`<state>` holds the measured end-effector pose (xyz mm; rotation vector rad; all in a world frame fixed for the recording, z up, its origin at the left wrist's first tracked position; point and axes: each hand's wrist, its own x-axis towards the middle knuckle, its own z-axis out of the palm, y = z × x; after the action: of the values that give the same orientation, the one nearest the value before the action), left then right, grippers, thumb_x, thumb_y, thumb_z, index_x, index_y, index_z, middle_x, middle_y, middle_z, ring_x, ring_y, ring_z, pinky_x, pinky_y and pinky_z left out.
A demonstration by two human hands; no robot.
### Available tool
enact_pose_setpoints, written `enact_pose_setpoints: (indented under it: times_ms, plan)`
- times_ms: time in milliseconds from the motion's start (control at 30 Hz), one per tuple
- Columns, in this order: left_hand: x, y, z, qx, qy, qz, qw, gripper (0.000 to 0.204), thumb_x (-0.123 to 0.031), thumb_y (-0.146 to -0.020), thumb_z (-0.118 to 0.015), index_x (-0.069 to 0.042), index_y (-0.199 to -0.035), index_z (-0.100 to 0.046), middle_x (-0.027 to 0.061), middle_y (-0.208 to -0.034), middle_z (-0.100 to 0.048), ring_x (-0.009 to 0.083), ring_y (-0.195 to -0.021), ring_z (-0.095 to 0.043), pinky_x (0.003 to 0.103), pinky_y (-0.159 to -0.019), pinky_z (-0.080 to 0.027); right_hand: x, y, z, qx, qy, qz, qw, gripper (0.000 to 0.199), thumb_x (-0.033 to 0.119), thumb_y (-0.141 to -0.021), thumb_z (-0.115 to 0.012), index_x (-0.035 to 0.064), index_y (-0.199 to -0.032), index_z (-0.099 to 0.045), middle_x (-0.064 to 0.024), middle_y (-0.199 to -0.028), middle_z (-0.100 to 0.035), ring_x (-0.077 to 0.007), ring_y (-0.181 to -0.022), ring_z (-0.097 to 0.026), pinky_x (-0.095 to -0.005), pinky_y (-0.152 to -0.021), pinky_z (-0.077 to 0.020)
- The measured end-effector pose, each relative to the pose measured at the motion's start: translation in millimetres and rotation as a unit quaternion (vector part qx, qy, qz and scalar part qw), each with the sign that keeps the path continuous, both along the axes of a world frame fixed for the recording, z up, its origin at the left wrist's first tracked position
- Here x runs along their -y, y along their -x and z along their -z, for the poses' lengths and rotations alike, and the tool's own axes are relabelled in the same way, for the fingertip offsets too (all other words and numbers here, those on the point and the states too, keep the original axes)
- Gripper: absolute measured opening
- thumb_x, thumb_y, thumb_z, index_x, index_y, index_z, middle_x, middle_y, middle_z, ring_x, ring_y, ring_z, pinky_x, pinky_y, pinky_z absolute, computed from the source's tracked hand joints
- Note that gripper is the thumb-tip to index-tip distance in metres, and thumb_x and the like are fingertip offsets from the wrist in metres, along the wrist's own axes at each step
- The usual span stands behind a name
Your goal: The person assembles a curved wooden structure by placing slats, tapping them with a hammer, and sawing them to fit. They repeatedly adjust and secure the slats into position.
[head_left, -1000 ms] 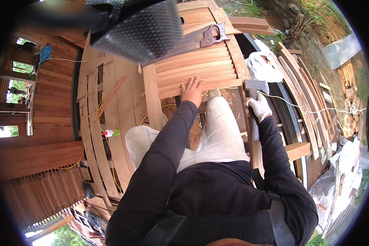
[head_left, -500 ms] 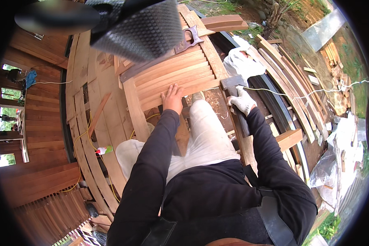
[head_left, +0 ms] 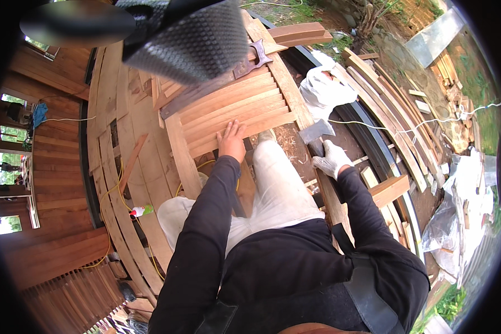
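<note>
My bare left hand [head_left: 232, 140] lies with its fingers spread on the nearest slat of a louvered wooden panel [head_left: 228, 114]. The white-gloved right hand [head_left: 333, 160] is wrapped round the handle of a hatchet. Just beyond that hand, the grey hatchet head [head_left: 317, 132] is beside the right end of the nearest slat, close to the panel's right side rail [head_left: 295, 92]. Across the far part of the panel lies a handsaw with a dark brown handle [head_left: 255, 59]; a black textured object at the top hides some of its blade.
Wooden planks [head_left: 133, 167] form a deck on the left, with a yellow cord and a small bottle [head_left: 143, 211]. Dark beams, stacked boards [head_left: 384, 106], a wood block [head_left: 389, 191] and white plastic sheeting [head_left: 329, 89] are on the right. My knees flank the panel's near end.
My right hand and the hatchet have come a little nearer to me, off the slat's end, and the hatchet head has turned. The left hand stays on the slats.
</note>
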<state>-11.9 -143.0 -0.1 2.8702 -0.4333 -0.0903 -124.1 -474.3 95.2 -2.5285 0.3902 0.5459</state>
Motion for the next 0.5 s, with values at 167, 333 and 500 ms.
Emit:
enact_pose_setpoints:
  times_ms: [167,333,500]
  plan:
    - [1.0,2.2,-6.7,-0.012,0.043,0.019,0.999,0.06,-0.012,-0.095,-0.067,-0.017,-0.153,-0.052,0.0103,-0.167,-0.042,0.0282,-0.157,-0.036,0.065,-0.125,-0.027,-3.4,48.4,-16.1,0.022,0.135,-0.046,0.99,0.05,0.048,-0.088,-0.077,0.0044,-0.109,-0.067,-0.0211,-0.104,-0.072,-0.0396,-0.102,-0.071,-0.0486,-0.088,-0.0569]
    - [-46.1,-5.3,-5.2,0.011,0.201,-0.043,0.979,0.064,-0.02,-0.095,-0.069,-0.012,-0.154,-0.05,0.0162,-0.164,-0.043,0.033,-0.156,-0.035,0.061,-0.125,-0.028,-9.7,52.7,-31.4,0.004,0.214,-0.095,0.972,0.053,0.055,-0.085,-0.077,0.0074,-0.108,-0.071,-0.0163,-0.102,-0.07,-0.0351,-0.098,-0.073,-0.0466,-0.086,-0.0586]
    - [-122.5,12.9,-17.2,0.117,0.01,-0.251,0.961,0.069,-0.03,-0.096,-0.069,-0.006,-0.156,-0.044,0.0211,-0.162,-0.042,0.043,-0.15,-0.039,0.057,-0.123,-0.031,-11.5,-16.2,-43.0,0.08,0.207,-0.115,0.968,0.05,0.055,-0.085,-0.077,0.0111,-0.109,-0.074,-0.0158,-0.101,-0.072,-0.0345,-0.095,-0.073,-0.0466,-0.084,-0.0581]
